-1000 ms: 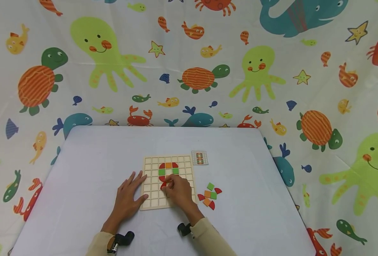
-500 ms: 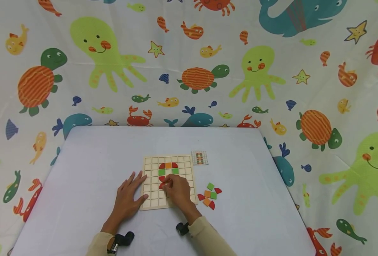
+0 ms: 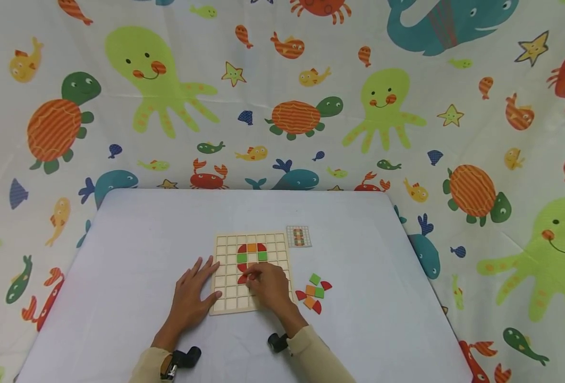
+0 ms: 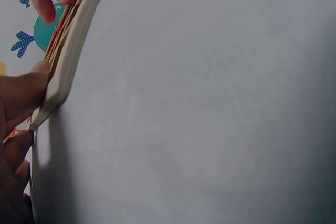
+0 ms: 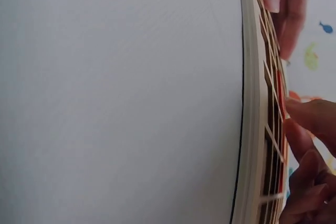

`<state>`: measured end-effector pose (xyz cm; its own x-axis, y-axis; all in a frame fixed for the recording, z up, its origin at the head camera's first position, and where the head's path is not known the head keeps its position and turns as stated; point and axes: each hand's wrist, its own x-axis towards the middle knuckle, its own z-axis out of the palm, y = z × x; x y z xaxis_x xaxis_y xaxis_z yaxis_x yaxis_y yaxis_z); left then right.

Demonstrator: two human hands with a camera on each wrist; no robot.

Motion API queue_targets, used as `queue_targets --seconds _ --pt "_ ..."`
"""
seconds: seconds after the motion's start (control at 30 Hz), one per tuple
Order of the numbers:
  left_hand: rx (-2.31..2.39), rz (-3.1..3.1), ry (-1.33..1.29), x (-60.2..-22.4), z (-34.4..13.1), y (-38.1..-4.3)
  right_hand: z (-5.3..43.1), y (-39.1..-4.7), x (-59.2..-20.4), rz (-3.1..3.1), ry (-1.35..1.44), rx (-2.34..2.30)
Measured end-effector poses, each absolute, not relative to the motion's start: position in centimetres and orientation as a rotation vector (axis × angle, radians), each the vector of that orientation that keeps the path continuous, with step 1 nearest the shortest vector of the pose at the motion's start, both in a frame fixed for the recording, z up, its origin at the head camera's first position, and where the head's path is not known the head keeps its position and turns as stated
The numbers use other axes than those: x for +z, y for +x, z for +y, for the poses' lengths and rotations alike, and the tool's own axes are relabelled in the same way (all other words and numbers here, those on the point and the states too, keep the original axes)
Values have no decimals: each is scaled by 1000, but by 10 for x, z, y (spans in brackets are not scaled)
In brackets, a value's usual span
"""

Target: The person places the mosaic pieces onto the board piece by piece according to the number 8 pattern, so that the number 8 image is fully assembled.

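Red piece (image 3: 242,279): I judge it light, stiff; best edge-held.
My right hand (image 3: 270,286) pinches it; my spread left hand (image 3: 191,288) touches the board (image 3: 231,304).

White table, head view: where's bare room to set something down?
Free: the table between its left edge and the left hand; beyond the grid board, up to the far edge; right of the loose pieces. Crowded: the board, with the right hand over it and the left at its edge, and the gap between board and pieces.
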<state>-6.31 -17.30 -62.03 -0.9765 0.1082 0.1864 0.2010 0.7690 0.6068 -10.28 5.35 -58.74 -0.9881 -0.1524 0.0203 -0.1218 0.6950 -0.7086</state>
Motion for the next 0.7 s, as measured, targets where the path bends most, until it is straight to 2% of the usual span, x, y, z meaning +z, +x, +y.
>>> queue_targets --seconds 0.3,0.7 --pt "-1017 -2811 -236 -616 -172 -63 101 -99 -588 2833 -149 -1439" --pt "-998 -2818 -235 -618 -172 -62 177 -76 -584 2806 184 -1461"
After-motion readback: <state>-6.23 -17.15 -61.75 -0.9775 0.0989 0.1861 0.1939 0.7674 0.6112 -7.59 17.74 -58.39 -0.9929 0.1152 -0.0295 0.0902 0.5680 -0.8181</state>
